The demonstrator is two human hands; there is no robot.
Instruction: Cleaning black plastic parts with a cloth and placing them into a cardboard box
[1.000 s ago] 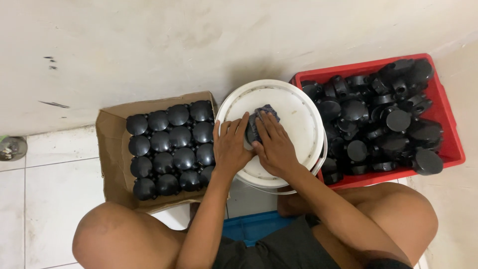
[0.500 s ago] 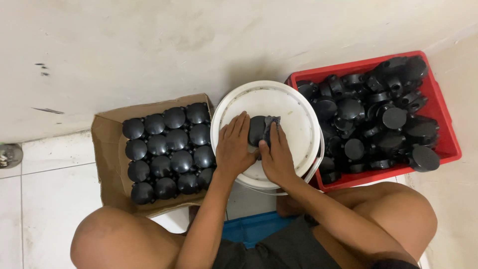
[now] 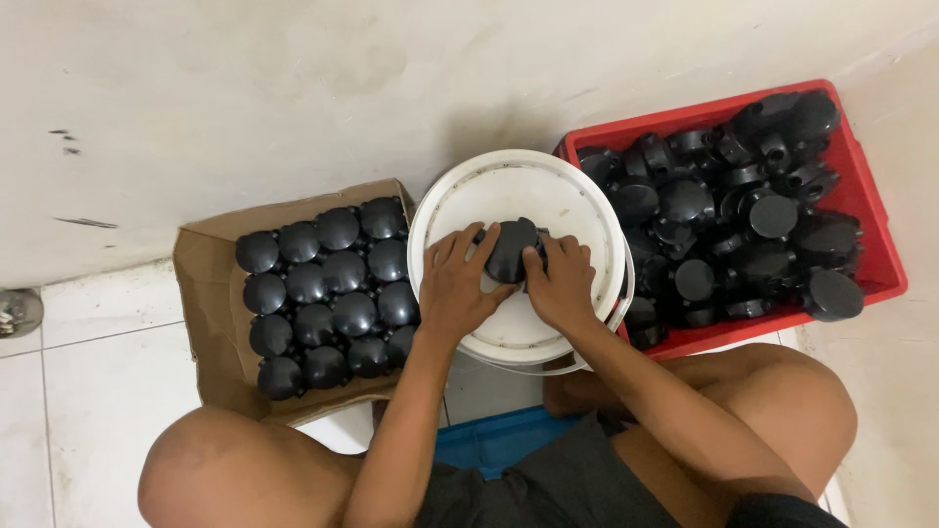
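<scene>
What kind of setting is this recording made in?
Probably an informal home or small-workshop floor: the person sits on white floor tiles by a plain wall, between a red crate of loose black parts and a cardboard box of neatly rowed ones.

Black parts, white bucket, red crate, brown box

The round cap (image 3: 511, 249) between the hands is plain glossy black, as are the domed caps (image 3: 328, 293) in the brown cardboard box (image 3: 210, 332) and the heaped parts (image 3: 734, 225) in the bright red crate (image 3: 875, 244); the bucket lid (image 3: 548, 191) is white; the floor tiles (image 3: 88, 391) are white with grey joints; the wall (image 3: 293, 88) is off-white, smudged with dark marks; a blue crate (image 3: 489, 445) shows below.
</scene>
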